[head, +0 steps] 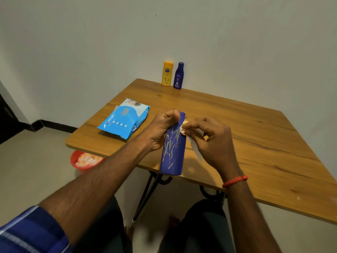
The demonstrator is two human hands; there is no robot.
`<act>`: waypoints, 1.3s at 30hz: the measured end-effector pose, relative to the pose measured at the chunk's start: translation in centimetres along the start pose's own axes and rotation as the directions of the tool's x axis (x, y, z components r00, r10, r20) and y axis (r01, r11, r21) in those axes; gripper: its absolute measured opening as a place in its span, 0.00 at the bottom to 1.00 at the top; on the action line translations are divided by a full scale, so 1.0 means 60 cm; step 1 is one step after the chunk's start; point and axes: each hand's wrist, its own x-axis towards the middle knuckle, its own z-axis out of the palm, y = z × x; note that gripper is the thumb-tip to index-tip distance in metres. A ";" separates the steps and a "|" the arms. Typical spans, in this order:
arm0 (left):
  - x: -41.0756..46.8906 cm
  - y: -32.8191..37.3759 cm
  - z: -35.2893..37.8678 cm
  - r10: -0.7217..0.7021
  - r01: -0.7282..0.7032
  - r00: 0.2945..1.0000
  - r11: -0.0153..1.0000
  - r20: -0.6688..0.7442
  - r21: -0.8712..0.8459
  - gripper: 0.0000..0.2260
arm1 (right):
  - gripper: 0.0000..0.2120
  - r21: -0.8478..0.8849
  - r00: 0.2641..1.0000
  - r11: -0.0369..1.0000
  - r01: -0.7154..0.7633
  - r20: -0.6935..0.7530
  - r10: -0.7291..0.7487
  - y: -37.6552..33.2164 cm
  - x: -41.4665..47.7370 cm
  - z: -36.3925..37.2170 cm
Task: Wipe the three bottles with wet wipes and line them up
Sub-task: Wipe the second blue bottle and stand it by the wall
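Left hand grips the streaked blue bottle over the surface edge; right hand pinches a wet wipe against it. Far back: NIVEA bottle, yellow bottle. Wipes pack reads "mee".

left hand gripping, right hand pinching

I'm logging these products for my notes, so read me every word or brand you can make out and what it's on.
"NIVEA": small dark blue bottle, standing at the back.
"mee": blue wipes pack; the rest of its print is unreadable.
Yellow bottle: blue oval logo, too blurred to read.
Large blue bottle: only yellow streaks show, no text.
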 end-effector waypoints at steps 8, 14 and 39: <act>-0.021 0.007 0.020 -0.011 0.011 1.000 0.997 -0.001 -0.072 0.27 | 0.13 -0.011 0.999 0.999 0.051 0.009 -0.051 -0.026 0.018 0.015; -0.018 0.007 0.018 -0.020 0.019 0.990 1.000 -0.140 -0.011 0.35 | 0.08 0.020 0.987 0.990 0.138 0.080 -0.139 -0.021 -0.034 0.029; -0.011 0.007 0.033 -0.244 0.231 0.970 0.940 -0.021 -0.250 0.24 | 0.06 0.314 0.978 0.943 -0.112 -0.130 0.160 -0.020 -0.005 0.029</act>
